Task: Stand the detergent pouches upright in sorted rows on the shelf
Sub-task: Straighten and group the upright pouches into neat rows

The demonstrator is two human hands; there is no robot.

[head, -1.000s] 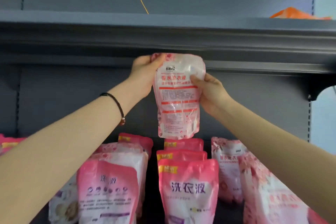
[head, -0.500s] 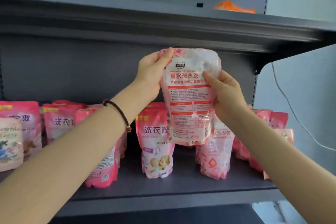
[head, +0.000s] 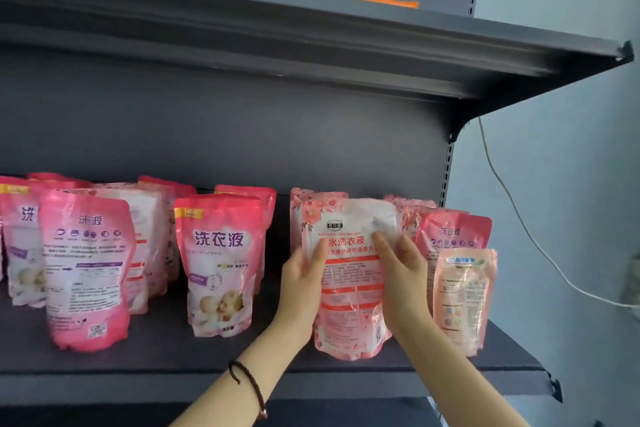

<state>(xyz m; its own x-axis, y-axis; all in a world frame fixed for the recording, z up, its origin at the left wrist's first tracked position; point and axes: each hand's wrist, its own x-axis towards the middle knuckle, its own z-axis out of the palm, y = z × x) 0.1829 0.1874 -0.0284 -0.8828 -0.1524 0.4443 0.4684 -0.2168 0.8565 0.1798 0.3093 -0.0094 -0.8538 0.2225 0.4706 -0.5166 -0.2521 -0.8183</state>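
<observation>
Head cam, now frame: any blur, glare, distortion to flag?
Head view: soft motion blur throughout, small print on the held pouch unreadable; whitish glare on its upper right; upper shelf runs slanted, little bowing; flat light, shade under that shelf.

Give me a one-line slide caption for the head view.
Left hand and right hand hold a pale pink detergent pouch upright on the grey shelf beside other standing pouches.

Lowers the pale pink floral plastic detergent pouch [head: 349, 288] from just under the upper grey shelf [head: 311, 45] to the dark grey metal shelf [head: 173, 357], base now at the board, upright, in front of a matching floral pouch [head: 304, 208]. Grips lower than before: left hand [head: 301, 282] at its left edge, right hand [head: 403, 274] on its right side.
</observation>
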